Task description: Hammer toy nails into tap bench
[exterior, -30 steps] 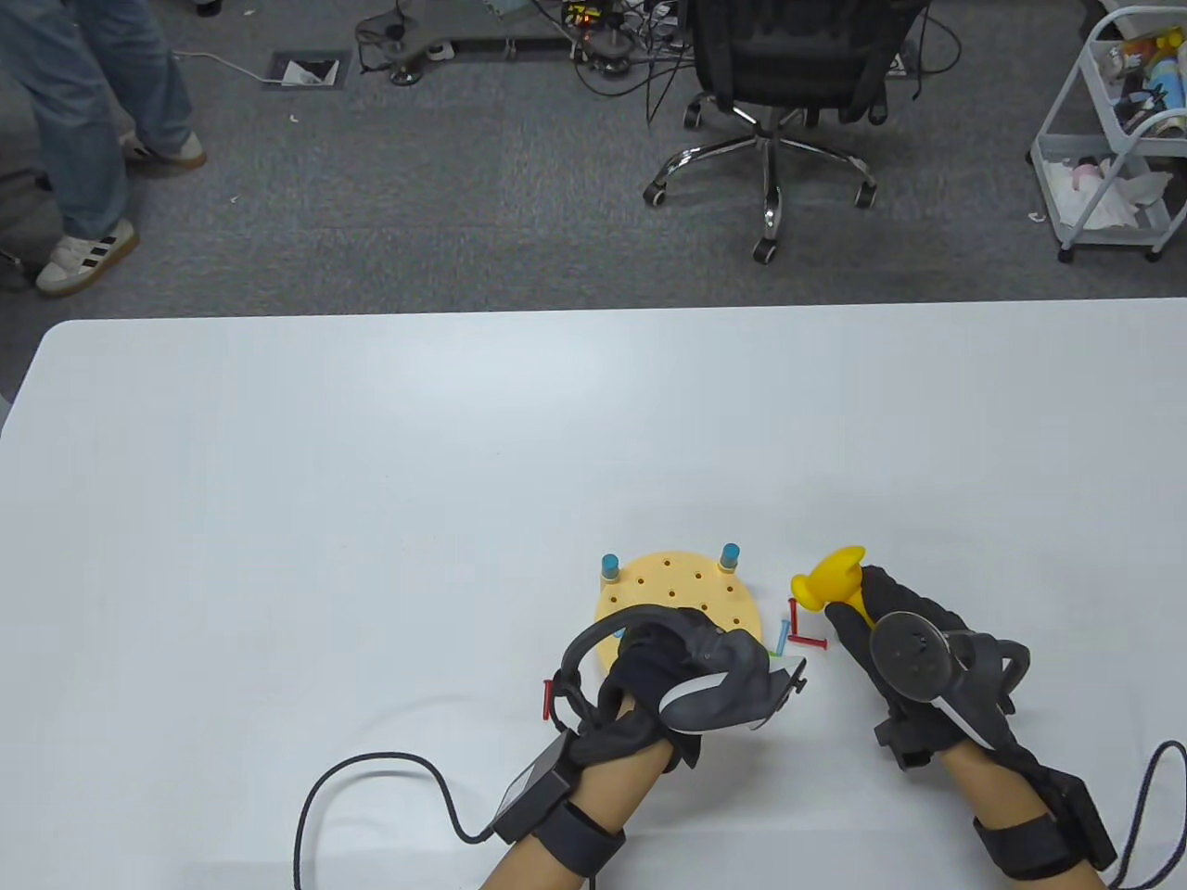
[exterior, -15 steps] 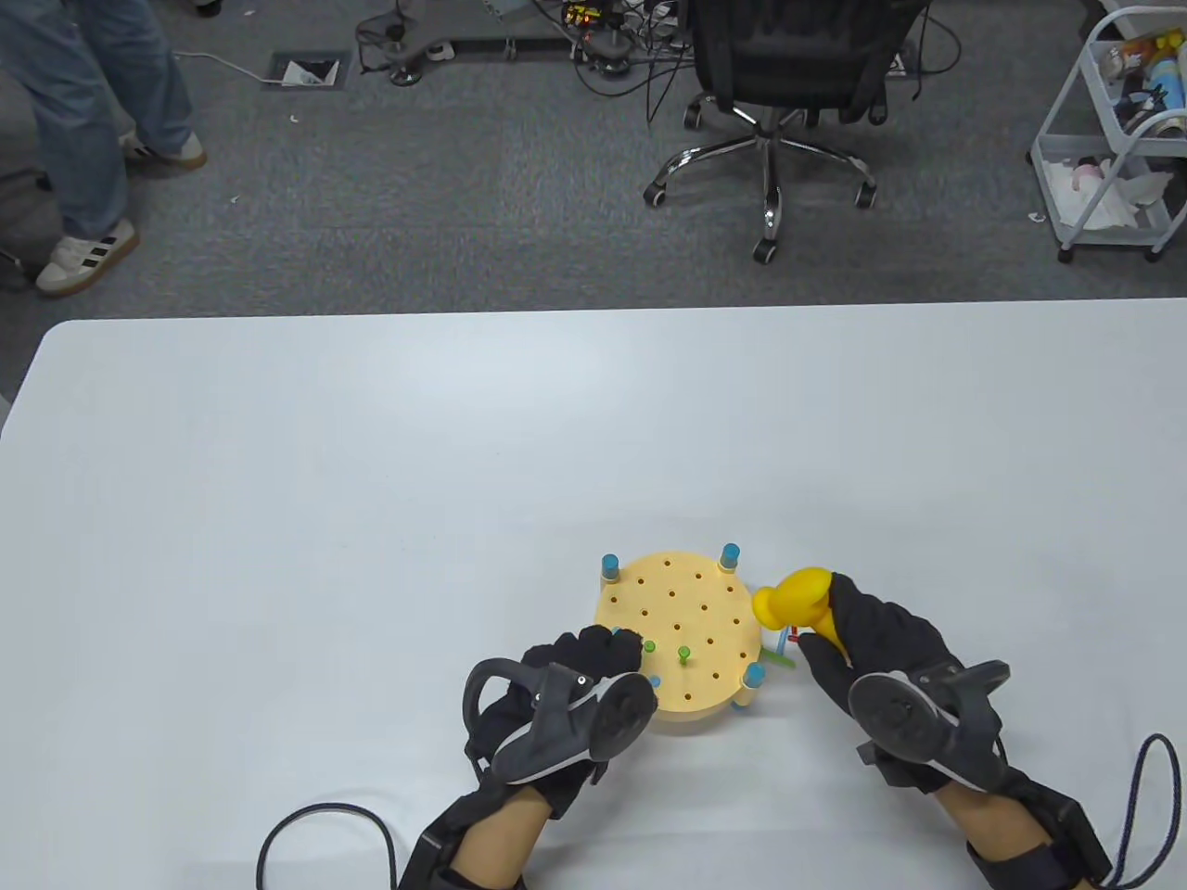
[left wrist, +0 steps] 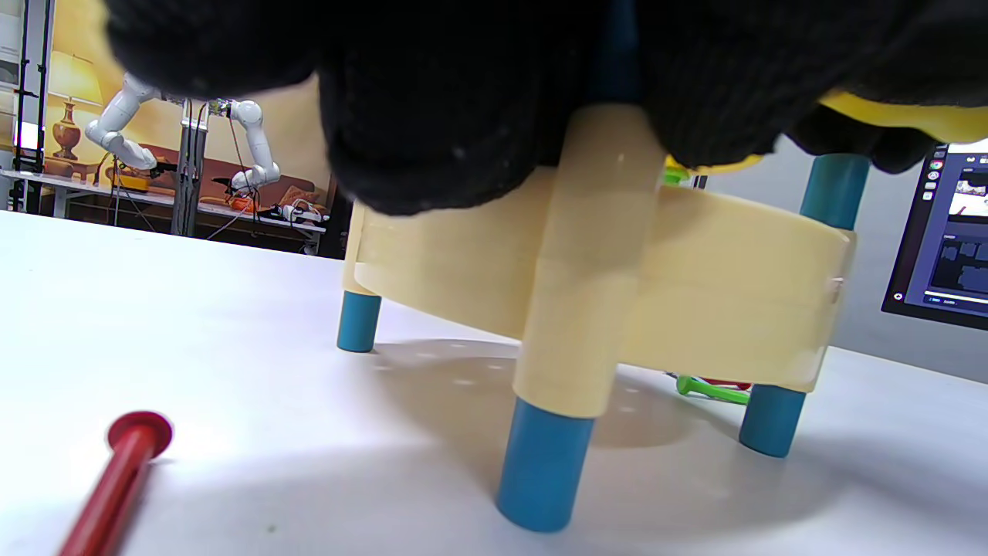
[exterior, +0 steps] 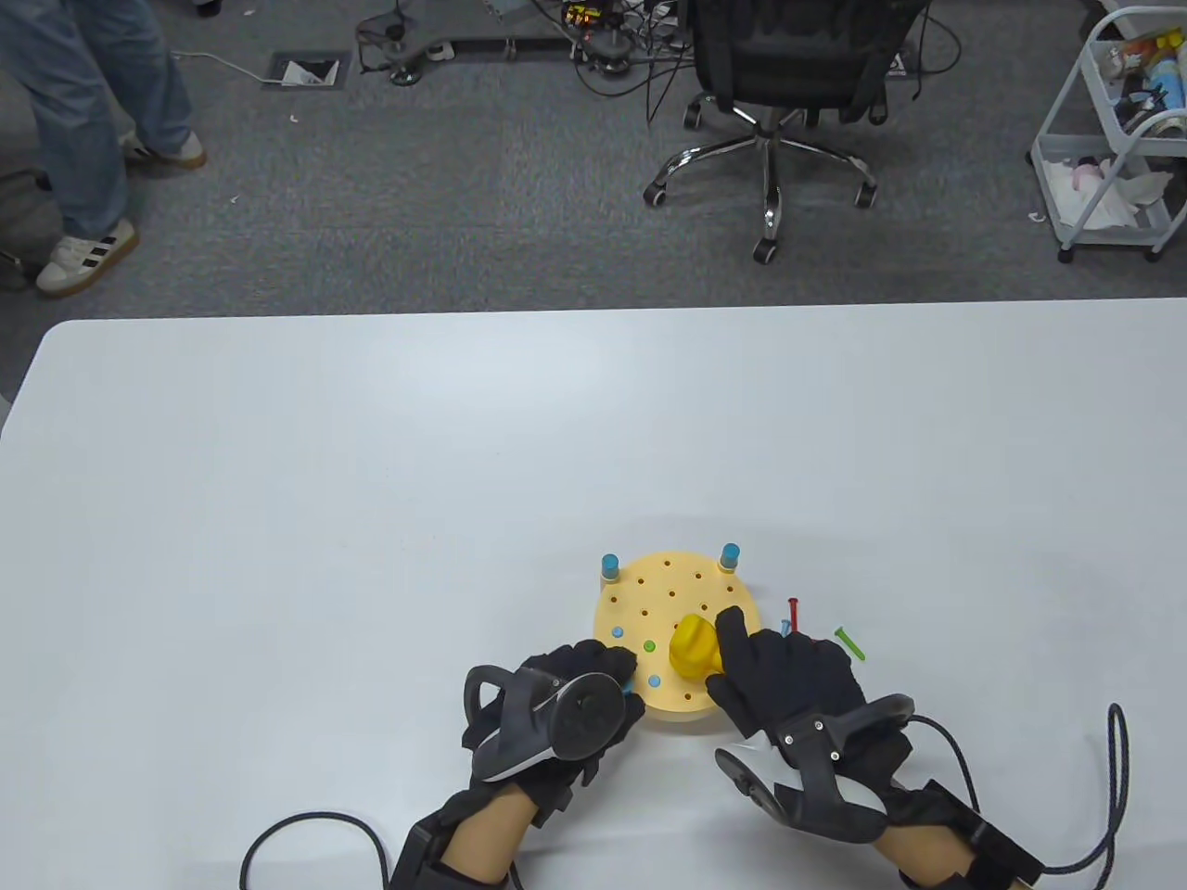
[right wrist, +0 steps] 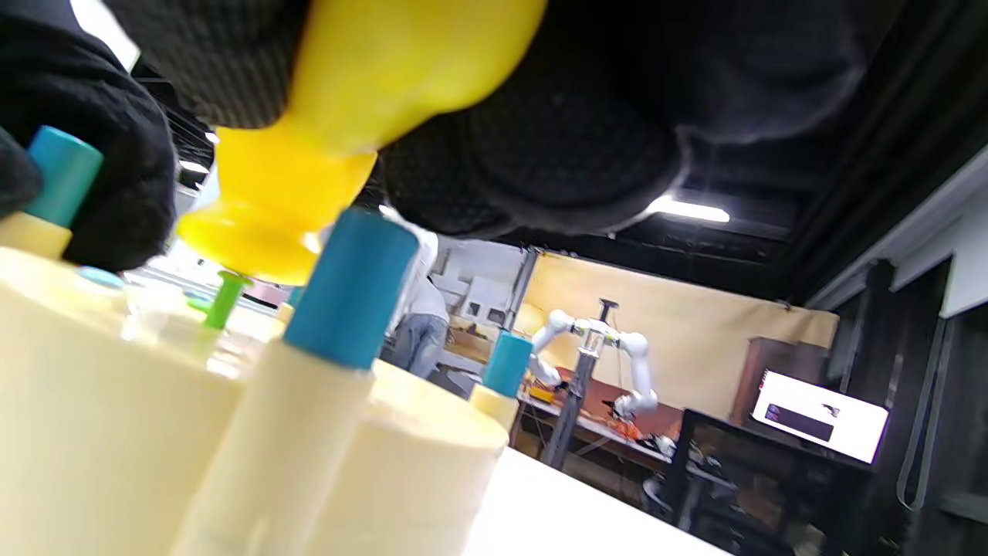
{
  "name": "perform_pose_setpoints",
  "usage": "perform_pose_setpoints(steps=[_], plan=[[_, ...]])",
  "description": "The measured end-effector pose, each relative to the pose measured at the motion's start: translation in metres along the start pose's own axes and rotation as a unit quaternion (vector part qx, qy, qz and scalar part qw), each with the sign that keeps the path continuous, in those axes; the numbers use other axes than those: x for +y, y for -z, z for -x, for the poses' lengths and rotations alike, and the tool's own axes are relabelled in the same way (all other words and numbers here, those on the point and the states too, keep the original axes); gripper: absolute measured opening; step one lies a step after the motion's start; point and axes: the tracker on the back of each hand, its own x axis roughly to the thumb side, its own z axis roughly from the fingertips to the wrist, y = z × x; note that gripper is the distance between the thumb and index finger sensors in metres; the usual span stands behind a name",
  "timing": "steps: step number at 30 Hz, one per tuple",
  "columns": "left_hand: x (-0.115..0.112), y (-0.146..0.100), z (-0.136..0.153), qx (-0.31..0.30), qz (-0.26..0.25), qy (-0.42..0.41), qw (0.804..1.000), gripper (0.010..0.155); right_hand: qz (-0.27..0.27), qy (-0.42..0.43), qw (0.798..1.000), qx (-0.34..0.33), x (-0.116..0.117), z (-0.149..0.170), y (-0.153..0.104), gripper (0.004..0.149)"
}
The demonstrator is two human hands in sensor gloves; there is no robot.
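The round cream tap bench with blue legs stands near the table's front edge. My right hand grips the yellow toy hammer, whose head is down over the bench top. In the right wrist view the hammer head sits on a green nail that stands in the bench. My left hand holds the bench's near left edge; in the left wrist view its fingers lie over the rim above a leg. A green nail head and blue nail heads sit flush.
Loose nails lie on the table right of the bench: a red one and a green one. Another red nail lies left of the bench in the left wrist view. Glove cables trail at the table's front edge.
My right hand swung the hammer left and down from beside the bench onto the green nail standing in it. My left hand stayed at the bench's near left edge.
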Motion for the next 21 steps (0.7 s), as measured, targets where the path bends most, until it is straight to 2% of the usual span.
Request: perform_pose_setpoints(steps=[2, 3, 4, 5, 6, 7, 8, 9, 10, 11, 12, 13, 14, 15, 16, 17, 18, 19, 20, 21], plan=[[0.000, 0.000, -0.001, 0.000, 0.000, 0.000, 1.000, 0.055, 0.044, 0.024, 0.998, 0.035, -0.007, 0.003, 0.000, 0.067], [0.000, 0.000, -0.001, -0.001, 0.000, 0.002, 1.000, 0.055, 0.044, 0.029, 0.998, 0.040, -0.008, 0.003, 0.000, 0.066], [0.000, 0.000, -0.001, -0.001, -0.001, 0.003, 1.000, 0.055, 0.007, 0.030, 0.999, 0.025, -0.006, -0.002, 0.002, 0.066], [0.000, 0.000, -0.001, -0.001, 0.000, 0.004, 1.000, 0.055, -0.086, 0.012, 0.996, -0.009, 0.003, -0.011, 0.004, 0.066], [0.000, 0.000, -0.001, -0.001, 0.000, 0.005, 1.000, 0.055, -0.076, -0.022, 0.996, 0.028, -0.001, -0.014, -0.002, 0.067], [0.000, 0.000, -0.002, -0.001, -0.001, 0.005, 1.000, 0.055, -0.027, -0.024, 0.999, 0.013, -0.004, -0.016, 0.001, 0.066], [0.000, 0.000, -0.002, 0.000, -0.001, 0.006, 1.000, 0.055, -0.043, -0.028, 0.999, -0.012, -0.004, -0.017, 0.006, 0.066], [0.000, 0.000, -0.002, 0.000, -0.001, 0.005, 1.000, 0.055, -0.021, -0.027, 0.999, 0.027, -0.009, -0.014, 0.003, 0.067], [0.000, 0.000, -0.002, 0.000, 0.000, 0.004, 1.000, 0.055, 0.044, 0.010, 0.997, 0.058, -0.011, -0.011, 0.001, 0.067], [0.000, 0.000, -0.002, 0.001, 0.000, 0.005, 1.000, 0.055, 0.044, 0.030, 0.998, 0.043, -0.010, -0.011, 0.003, 0.066], [0.000, 0.000, -0.002, 0.000, 0.000, 0.005, 1.000, 0.055, -0.025, 0.017, 0.999, 0.016, -0.004, -0.015, 0.005, 0.066], [0.000, 0.000, -0.002, 0.001, 0.001, 0.005, 1.000, 0.055, -0.132, -0.045, 0.990, 0.034, 0.001, -0.017, 0.004, 0.068], [0.000, 0.000, -0.001, 0.001, 0.001, 0.003, 1.000, 0.055, -0.074, -0.059, 0.995, 0.038, -0.003, -0.016, 0.002, 0.068], [0.000, 0.000, -0.001, 0.002, 0.001, 0.001, 1.000, 0.055, -0.053, -0.034, 0.998, 0.007, -0.004, -0.016, 0.005, 0.067], [0.000, 0.000, -0.001, 0.002, 0.002, 0.001, 1.000, 0.055, -0.067, -0.029, 0.997, 0.022, -0.005, -0.013, 0.008, 0.067], [0.000, 0.000, -0.001, 0.002, 0.001, 0.001, 1.000, 0.055, -0.019, 0.005, 0.998, 0.068, -0.009, -0.008, 0.006, 0.067], [0.000, 0.000, -0.001, 0.003, 0.002, 0.002, 1.000, 0.055, 0.010, 0.023, 0.997, 0.075, -0.011, -0.006, 0.006, 0.067], [0.000, 0.000, -0.001, 0.002, 0.002, 0.002, 1.000, 0.055, 0.006, 0.031, 0.998, 0.063, -0.011, -0.008, 0.006, 0.067], [0.000, 0.001, -0.001, 0.002, 0.002, 0.001, 1.000, 0.055, -0.074, 0.003, 0.997, 0.023, -0.002, -0.017, 0.006, 0.066], [-0.001, 0.001, -0.001, 0.002, 0.004, 0.000, 1.000, 0.055, -0.139, -0.049, 0.989, 0.019, 0.001, -0.021, 0.001, 0.069]])
